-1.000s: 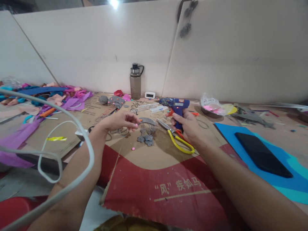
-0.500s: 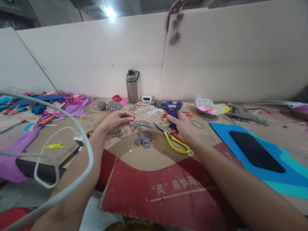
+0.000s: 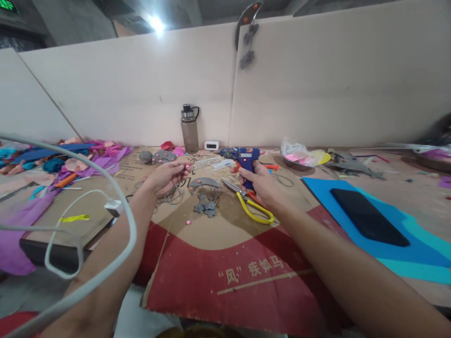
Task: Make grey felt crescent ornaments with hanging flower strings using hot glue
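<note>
My right hand (image 3: 260,180) is wrapped round the handle of a blue glue gun (image 3: 248,162), its nozzle pointing left. Between the fingertips of my left hand (image 3: 169,176) is a small pink dot (image 3: 188,167), pinched. Below and between the hands lies a grey crescent piece (image 3: 205,184) with orange dots, grey flower shapes (image 3: 206,208) strung beneath it. Another pink dot (image 3: 188,222) rests on the cardboard (image 3: 197,234). Yellow-handled scissors (image 3: 254,209) lie half open under the glue gun.
A bottle (image 3: 190,129) and a small white clock (image 3: 211,145) stand at the back. Clear glue sticks (image 3: 223,164) lie near the nozzle. Coloured scraps (image 3: 95,157) heap up on the left. To the right are a bowl (image 3: 299,164) and a black phone (image 3: 368,216) on blue sheets. A white cable (image 3: 132,225) crosses the left foreground.
The camera view has shifted slightly, moving the scene a little left in the picture. Both hands keep their holds; my left hand appears slightly higher and farther from the crescent.
</note>
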The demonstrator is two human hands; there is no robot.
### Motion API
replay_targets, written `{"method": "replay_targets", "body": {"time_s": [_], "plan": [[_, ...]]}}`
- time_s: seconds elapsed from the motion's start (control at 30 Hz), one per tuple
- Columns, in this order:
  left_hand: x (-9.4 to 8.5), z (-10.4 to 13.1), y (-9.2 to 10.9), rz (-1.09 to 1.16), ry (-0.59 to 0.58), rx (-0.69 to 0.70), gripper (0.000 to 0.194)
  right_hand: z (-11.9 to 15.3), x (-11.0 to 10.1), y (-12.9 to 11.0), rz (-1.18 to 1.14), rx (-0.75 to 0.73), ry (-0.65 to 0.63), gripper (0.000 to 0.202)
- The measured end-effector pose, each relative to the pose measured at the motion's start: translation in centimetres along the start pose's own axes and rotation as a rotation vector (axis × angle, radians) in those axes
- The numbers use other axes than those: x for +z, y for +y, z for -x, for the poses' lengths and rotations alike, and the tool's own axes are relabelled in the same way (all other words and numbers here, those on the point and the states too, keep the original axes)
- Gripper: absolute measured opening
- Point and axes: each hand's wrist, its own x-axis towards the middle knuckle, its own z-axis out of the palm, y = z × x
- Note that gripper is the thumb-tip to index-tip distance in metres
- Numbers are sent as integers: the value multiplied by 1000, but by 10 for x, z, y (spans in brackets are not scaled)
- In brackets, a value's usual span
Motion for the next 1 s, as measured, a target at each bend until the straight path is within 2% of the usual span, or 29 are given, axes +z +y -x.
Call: {"method": "replay_targets", "body": {"time_s": [0.1,0.3,0.4,0.53,0.63,0.77,1.0], "plan": [[3,-2,6,-12,60,7,9,-1,-1,0,27,-22,-7,29],[14,2,20,-202,165,88,16,-1,-1,0,362,17,57,13],[20,4,23,-242,178,114,18,1,1,1,411,42,34,13],[29,-6,18,-175,156,154,15,2,1,4,431,70,12,17],[38,-21,11,-120,118,154,21,1,1,7,406,98,-6,19],[46,-42,4,-79,122,116,19,-1,0,10,409,117,-12,19],[34,-60,-14,-207,14,104,25,0,0,13,484,109,-18,15]]}}
